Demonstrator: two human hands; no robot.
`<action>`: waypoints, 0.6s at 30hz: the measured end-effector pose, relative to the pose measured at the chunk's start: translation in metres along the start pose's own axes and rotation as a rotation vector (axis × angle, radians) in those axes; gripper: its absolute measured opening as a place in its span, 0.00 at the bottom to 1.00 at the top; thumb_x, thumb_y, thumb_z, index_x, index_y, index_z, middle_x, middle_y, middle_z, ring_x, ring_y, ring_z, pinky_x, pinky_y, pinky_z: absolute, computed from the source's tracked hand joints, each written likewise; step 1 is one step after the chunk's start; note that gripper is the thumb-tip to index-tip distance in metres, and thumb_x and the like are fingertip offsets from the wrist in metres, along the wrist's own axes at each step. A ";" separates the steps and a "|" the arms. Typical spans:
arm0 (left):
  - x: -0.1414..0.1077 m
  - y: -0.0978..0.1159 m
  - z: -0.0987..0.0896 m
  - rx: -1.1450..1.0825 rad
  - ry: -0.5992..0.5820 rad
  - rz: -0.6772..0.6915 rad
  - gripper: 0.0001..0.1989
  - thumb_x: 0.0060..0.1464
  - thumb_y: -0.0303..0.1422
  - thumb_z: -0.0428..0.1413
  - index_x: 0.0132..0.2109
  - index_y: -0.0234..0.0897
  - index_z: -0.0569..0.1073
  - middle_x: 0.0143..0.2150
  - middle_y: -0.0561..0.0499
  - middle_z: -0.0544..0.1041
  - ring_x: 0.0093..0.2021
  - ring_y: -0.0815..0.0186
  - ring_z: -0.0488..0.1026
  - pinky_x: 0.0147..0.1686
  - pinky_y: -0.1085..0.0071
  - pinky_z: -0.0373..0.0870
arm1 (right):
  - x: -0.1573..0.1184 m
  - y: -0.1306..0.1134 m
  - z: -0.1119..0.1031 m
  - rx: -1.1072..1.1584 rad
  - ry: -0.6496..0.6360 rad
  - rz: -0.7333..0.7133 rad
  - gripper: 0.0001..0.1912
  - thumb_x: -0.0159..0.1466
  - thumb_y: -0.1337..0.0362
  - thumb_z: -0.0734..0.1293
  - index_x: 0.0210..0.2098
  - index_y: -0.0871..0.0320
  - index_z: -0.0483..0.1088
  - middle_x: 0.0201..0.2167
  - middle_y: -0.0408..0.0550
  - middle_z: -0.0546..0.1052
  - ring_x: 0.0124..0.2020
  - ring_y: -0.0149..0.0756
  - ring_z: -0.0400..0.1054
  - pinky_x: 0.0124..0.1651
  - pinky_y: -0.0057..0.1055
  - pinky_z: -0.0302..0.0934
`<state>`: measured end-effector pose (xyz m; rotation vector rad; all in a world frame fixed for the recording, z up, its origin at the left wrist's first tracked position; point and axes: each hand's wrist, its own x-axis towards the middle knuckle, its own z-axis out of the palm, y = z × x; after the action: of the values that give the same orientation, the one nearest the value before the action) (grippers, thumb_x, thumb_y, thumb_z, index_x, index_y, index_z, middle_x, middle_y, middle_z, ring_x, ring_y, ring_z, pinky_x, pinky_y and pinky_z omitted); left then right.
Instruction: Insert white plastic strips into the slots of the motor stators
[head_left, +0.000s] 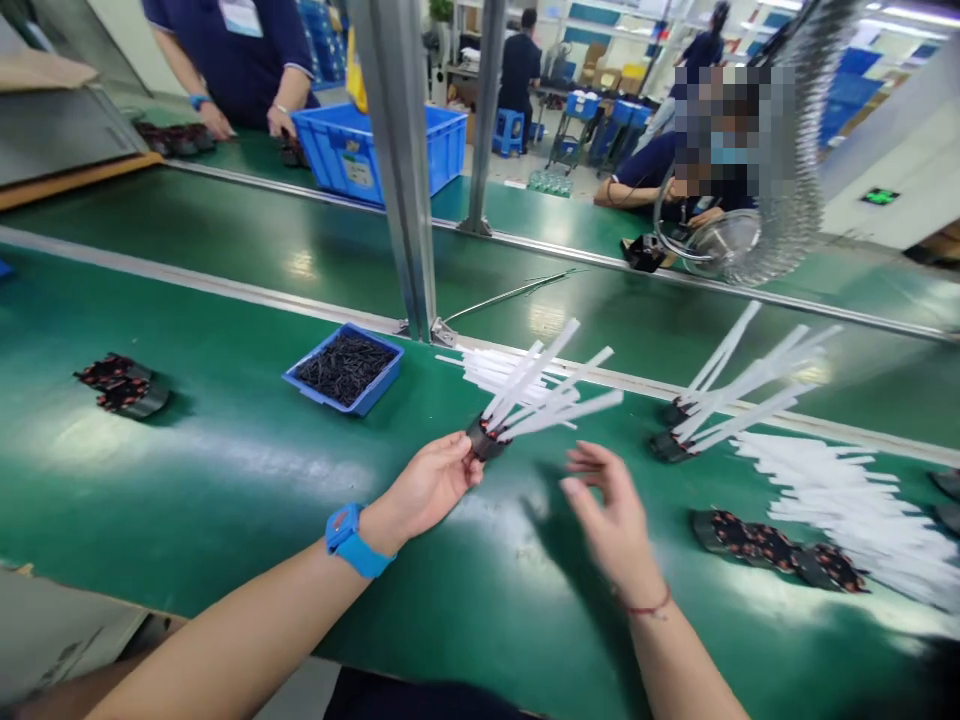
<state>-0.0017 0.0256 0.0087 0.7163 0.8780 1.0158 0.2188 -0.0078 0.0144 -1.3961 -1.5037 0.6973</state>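
My left hand (431,485), in a blue wristband, grips a small dark motor stator (489,440) between thumb and fingers. Several white plastic strips (551,385) stick up out of this stator and fan to the right. To its right, my right hand (607,505) hovers over the table with curved fingers apart and nothing in them. A pile of loose white strips (480,368) lies just behind the held stator. More stators with strips standing in them (671,445) sit farther right, near the table's back rail.
A blue tray (365,404) of small black pieces lies left of centre. Stators (139,395) sit at far left, others (780,548) at right beside a large strip pile (847,500). A metal post (405,200) rises at the back edge. Co-workers sit or stand across the bench.
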 end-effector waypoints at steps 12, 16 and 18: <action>-0.008 -0.007 0.014 0.055 -0.088 -0.274 0.11 0.54 0.37 0.58 0.42 0.35 0.73 0.40 0.47 0.72 0.33 0.70 0.68 0.33 0.72 0.66 | 0.019 0.000 -0.036 -0.776 -0.184 0.102 0.14 0.60 0.58 0.64 0.43 0.59 0.68 0.39 0.56 0.71 0.40 0.47 0.64 0.44 0.41 0.59; -0.010 -0.001 0.014 0.136 -0.093 -0.274 0.11 0.53 0.37 0.58 0.41 0.35 0.73 0.40 0.48 0.71 0.33 0.69 0.67 0.33 0.71 0.65 | 0.027 0.021 -0.063 -0.921 0.102 0.281 0.24 0.59 0.64 0.64 0.54 0.64 0.61 0.45 0.61 0.65 0.42 0.48 0.65 0.41 0.40 0.61; -0.012 0.000 0.014 0.172 -0.121 -0.291 0.11 0.55 0.38 0.57 0.42 0.36 0.72 0.41 0.48 0.71 0.34 0.69 0.66 0.34 0.70 0.66 | 0.029 0.024 -0.072 -0.929 0.293 0.276 0.29 0.58 0.69 0.62 0.58 0.65 0.55 0.50 0.63 0.62 0.44 0.48 0.65 0.43 0.40 0.62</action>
<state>0.0073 0.0132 0.0182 0.7607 0.9403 0.6379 0.2962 0.0116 0.0291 -2.3066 -1.4546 -0.1173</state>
